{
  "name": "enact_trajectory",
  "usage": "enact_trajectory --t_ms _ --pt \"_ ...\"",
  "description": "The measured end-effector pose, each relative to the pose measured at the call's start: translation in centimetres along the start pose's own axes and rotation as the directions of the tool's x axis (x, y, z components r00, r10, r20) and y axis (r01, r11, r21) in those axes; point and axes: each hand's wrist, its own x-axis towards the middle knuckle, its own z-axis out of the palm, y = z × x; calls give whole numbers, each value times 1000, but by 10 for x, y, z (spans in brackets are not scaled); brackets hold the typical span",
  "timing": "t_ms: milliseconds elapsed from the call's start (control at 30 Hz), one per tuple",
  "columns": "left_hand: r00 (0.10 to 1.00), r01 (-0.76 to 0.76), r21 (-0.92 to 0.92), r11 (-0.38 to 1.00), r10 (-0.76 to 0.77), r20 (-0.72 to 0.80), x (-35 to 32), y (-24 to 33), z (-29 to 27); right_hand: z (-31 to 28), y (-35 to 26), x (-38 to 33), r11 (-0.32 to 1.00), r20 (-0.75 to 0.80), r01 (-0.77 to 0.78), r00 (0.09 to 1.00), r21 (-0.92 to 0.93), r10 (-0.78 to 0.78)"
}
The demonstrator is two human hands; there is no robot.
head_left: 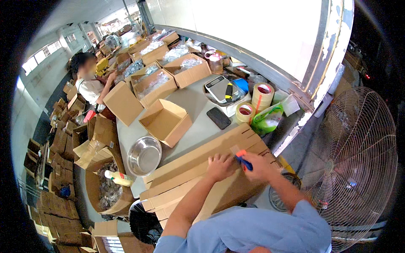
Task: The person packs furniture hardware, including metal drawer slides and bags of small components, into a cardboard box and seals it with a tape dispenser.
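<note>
Several flat, folded cardboard sheets [198, 168] lie side by side across the near part of the table in front of me. My left hand [221, 167] rests on them with its fingers spread, pressing on the cardboard. Just to its right, my right hand [259, 167] is closed around a small blue-and-orange hand tool [244, 162]. A pale, see-through strip shows at the tool's far end, against the cardboard; its exact kind is unclear. The lower sheets pass under my forearms.
Beyond the sheets are a phone [218, 117], tape rolls [244, 113], a scale [222, 89] and an open cardboard box [166, 123]. A steel bowl [144, 156] stands at the left. A large fan [350, 168] is at my right. Another person [90, 86] works at the far left.
</note>
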Motion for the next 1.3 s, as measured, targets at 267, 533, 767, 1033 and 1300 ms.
enact_trajectory --t_ms 267,533,767,1033,1300 --pt "998 -4 -13 1000 4 59 -3 2 -1 29 5 -99 999 -115 -22 993 46 27" --pt "999 -7 65 998 4 43 -7 7 -2 43 18 -106 998 -131 8 991 57 -1" --pt "977 59 111 992 -80 195 12 28 -5 49 55 -67 757 -17 -291 929 585 371" --pt "977 177 64 982 -183 108 67 60 21 45 2 -134 711 -86 -159 951 685 296" --pt "994 102 128 986 -106 22 -18 15 6 90 -31 -141 810 56 -271 957 521 284"
